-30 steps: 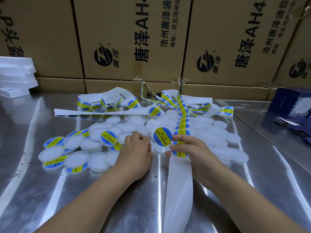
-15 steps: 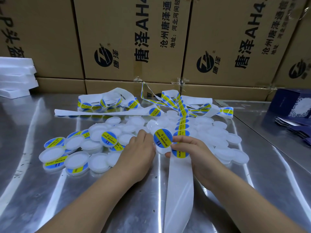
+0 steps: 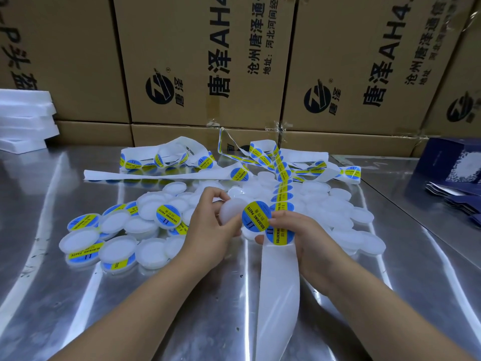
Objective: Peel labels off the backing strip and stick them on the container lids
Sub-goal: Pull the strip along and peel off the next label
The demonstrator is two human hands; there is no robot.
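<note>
My left hand [image 3: 212, 230] holds a plain white lid [image 3: 230, 212] lifted off the metal table. My right hand [image 3: 303, 234] pinches a round blue and yellow label [image 3: 256, 217] beside that lid, and also rests on the white backing strip [image 3: 277, 295] that runs toward me. Another label [image 3: 279, 234] still sits on the strip under my right fingers. More labels [image 3: 282, 188] line the strip going away. A heap of white lids [image 3: 335, 204] lies behind my hands. Labelled lids [image 3: 168, 216] lie at the left.
Loops of used backing strip [image 3: 161, 174] sprawl at the back of the steel table [image 3: 65, 295]. Brown cartons [image 3: 197, 61] wall the rear. White foam trays [image 3: 24, 118] stack at far left. Dark blue boxes [image 3: 453, 162] and flat packs sit at right.
My left hand has picked a bare white lid up from the pile and raised it beside the label. The label in my right hand has stayed about where it was.
</note>
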